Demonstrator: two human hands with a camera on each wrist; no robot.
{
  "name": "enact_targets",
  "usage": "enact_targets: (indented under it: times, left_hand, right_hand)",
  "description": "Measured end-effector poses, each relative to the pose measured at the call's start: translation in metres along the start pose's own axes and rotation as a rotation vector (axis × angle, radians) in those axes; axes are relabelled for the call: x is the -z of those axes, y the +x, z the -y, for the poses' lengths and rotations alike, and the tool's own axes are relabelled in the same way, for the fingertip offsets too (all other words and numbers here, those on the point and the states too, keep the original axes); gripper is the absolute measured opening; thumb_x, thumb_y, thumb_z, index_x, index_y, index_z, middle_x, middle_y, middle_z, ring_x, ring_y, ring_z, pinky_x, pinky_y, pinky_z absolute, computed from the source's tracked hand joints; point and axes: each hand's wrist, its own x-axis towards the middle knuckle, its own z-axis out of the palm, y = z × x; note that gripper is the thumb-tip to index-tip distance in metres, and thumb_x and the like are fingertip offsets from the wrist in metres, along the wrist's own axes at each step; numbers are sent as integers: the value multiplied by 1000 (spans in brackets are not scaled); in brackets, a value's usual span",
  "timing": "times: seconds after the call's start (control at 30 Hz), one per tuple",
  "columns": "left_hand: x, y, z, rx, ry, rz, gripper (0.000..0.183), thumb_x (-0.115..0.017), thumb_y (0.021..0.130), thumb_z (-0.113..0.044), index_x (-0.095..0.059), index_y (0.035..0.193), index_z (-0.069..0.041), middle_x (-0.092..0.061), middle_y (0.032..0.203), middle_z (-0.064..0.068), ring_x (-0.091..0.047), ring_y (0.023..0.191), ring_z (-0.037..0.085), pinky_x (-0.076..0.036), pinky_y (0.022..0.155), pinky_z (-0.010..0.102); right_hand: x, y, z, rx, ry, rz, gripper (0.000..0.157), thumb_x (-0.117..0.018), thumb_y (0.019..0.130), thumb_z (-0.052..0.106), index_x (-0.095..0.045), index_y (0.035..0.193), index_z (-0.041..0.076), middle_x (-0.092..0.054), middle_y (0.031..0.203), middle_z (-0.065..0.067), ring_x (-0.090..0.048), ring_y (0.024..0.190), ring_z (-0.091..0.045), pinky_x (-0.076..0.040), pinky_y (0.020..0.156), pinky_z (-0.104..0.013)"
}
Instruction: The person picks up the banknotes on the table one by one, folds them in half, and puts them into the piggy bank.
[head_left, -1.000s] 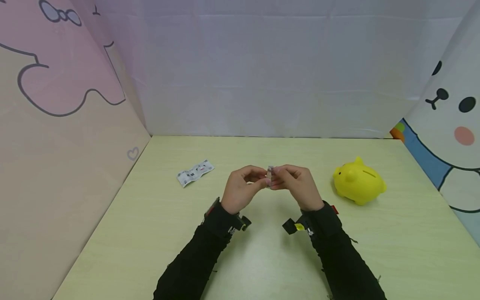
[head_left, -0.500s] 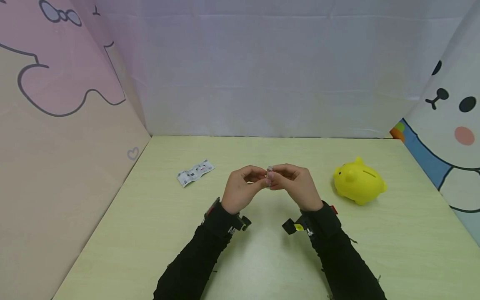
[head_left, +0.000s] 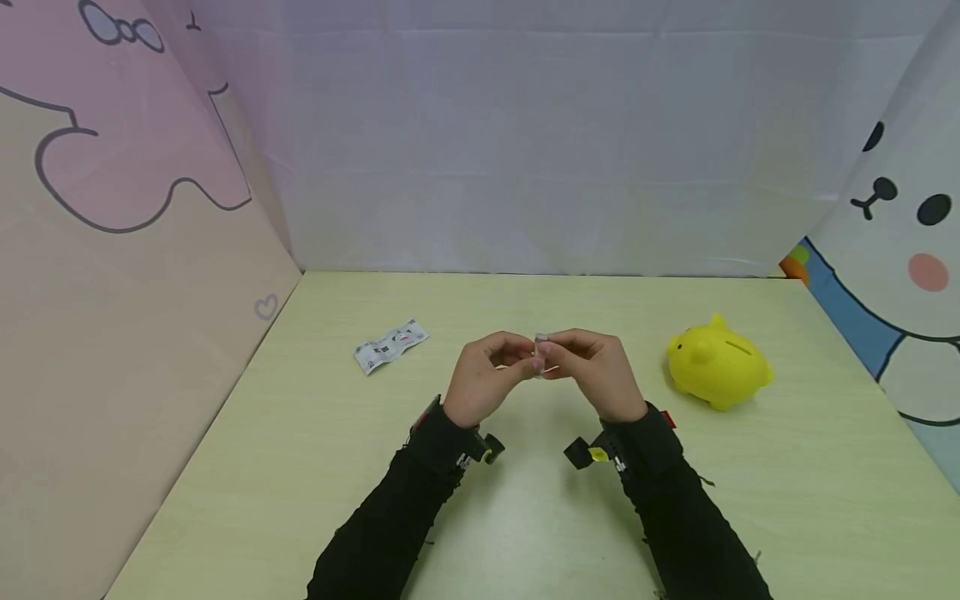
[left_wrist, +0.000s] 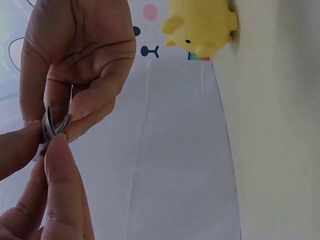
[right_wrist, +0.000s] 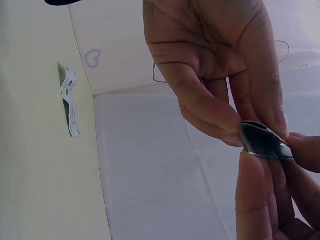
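Observation:
Over the middle of the table, my left hand (head_left: 486,382) and right hand (head_left: 596,377) meet with their fingertips close together. Both pinch a small, thin sachet (head_left: 541,338) between thumb and fingers. Seen from the right wrist, the sachet (right_wrist: 264,142) gapes at its edge, with a dark, shiny inside. Two curved edges of the sachet (left_wrist: 47,127) stand apart in the left wrist view. Fingers cover most of it, and its contents cannot be made out.
A white printed packet (head_left: 390,346), wavy and creased, lies on the table (head_left: 300,467) at left. To the right stands a yellow piggy bank (head_left: 718,364) with a slot on top. Printed cloth walls (head_left: 480,167) border the table behind and at the sides.
My right thumb and fingers shift slightly on the sachet, covering more of it half a second ago and showing a little more now. The left hand, packet and piggy bank stay in place.

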Motion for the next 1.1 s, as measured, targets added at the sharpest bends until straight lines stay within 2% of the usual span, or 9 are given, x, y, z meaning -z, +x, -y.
enact_targets:
  times: [0.13,0.3,0.73,1.1]
  left_hand:
    - [0,0,0,23,-65,24,20,-67,94,-14,-69,108,0,-69,103,18,-68,85,13,-59,82,33]
    - [0,1,1,30,-103,32,20,-64,95,-11,-68,109,2,-68,105,21,-68,86,10,-59,83,31]
    - [0,1,0,50,-72,11,18,-66,94,-12,-71,106,1,-70,103,19,-70,86,14,-60,81,31]
    - [0,1,-1,39,-41,11,17,-66,94,-10,-70,103,3,-70,99,20,-69,81,13,-60,78,30]
  right_hand:
    - [1,-1,0,5,0,2,29,-66,94,14,-69,112,-8,-72,89,12,-68,77,-11,-60,76,-28]
    - [2,-1,2,18,16,18,27,-65,94,12,-68,111,-10,-71,87,12,-67,76,-10,-60,76,-28]
    - [2,-1,2,30,17,38,27,-65,94,10,-68,111,-11,-71,86,12,-68,74,-9,-60,75,-28]
    - [2,0,-1,44,20,56,26,-65,94,9,-68,110,-11,-70,83,11,-67,72,-10,-60,73,-29]
